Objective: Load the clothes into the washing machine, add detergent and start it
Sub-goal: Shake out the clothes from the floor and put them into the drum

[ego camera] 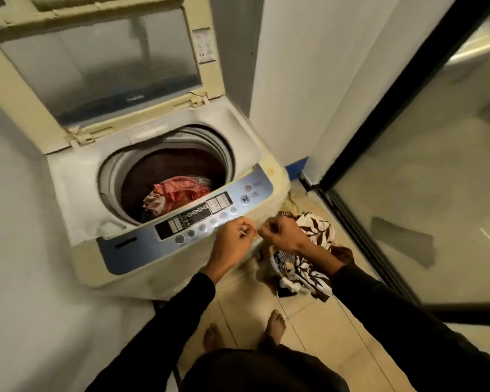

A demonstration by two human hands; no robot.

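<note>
The top-loading washing machine (77, 210) stands with its lid (102, 60) raised. A red patterned cloth (178, 190) lies in the drum (164, 162). Both hands hover close together just in front of the blue control panel (142, 247), at its right end. My left hand (233, 239) pinches a small thin white thing (243, 232) between thumb and fingers; what it is I cannot tell. My right hand (280, 233) has its fingers curled shut, and I see nothing in it. On the floor below the right hand, a basket (274, 264) holds brown-and-white patterned clothes (314, 230).
A white wall runs along the left, and a white corner stands behind the machine. A black-framed glass door (379, 210) closes off the right side. My bare feet (276, 323) stand on beige floor tiles in front of the machine.
</note>
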